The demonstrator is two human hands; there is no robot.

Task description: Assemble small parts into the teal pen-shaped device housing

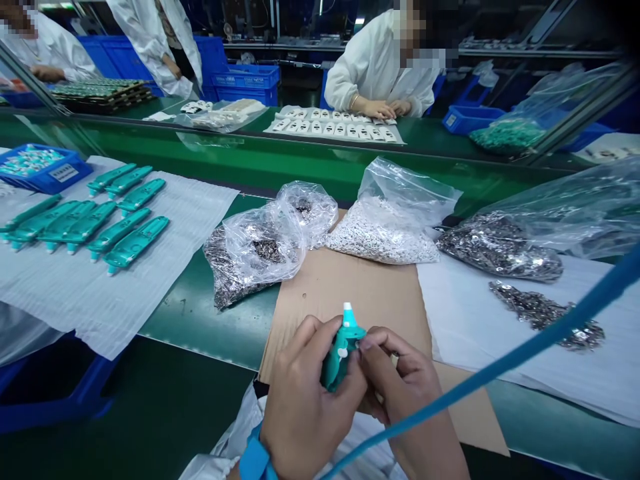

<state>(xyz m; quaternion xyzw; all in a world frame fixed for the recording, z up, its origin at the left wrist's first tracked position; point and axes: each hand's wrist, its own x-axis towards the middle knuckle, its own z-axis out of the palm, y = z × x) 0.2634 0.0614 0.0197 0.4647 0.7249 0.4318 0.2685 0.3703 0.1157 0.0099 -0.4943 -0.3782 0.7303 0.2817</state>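
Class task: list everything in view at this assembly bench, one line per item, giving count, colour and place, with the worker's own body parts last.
teal plastic housings: about nine, teal, laid out on the left
left paper sheet: one, white, under those housings
parts crate: one, blue, far left
bags of silver parts: at least two, clear, centre and right
bag of white parts: one, clear, centre
loose silver parts: one pile, silver, on the right sheet
right paper sheet: one, white, right
cardboard sheet: one, brown, centre front
conveyor belt: one, green, across the bench
co-workers: three, white coats, beyond the belt
cable: one, blue, right foreground
teal housing: one, teal and white, held in both hands
wrist strap: one, blue, on the left wrist
left hand: one, gripping the housing
right hand: one, gripping the housing
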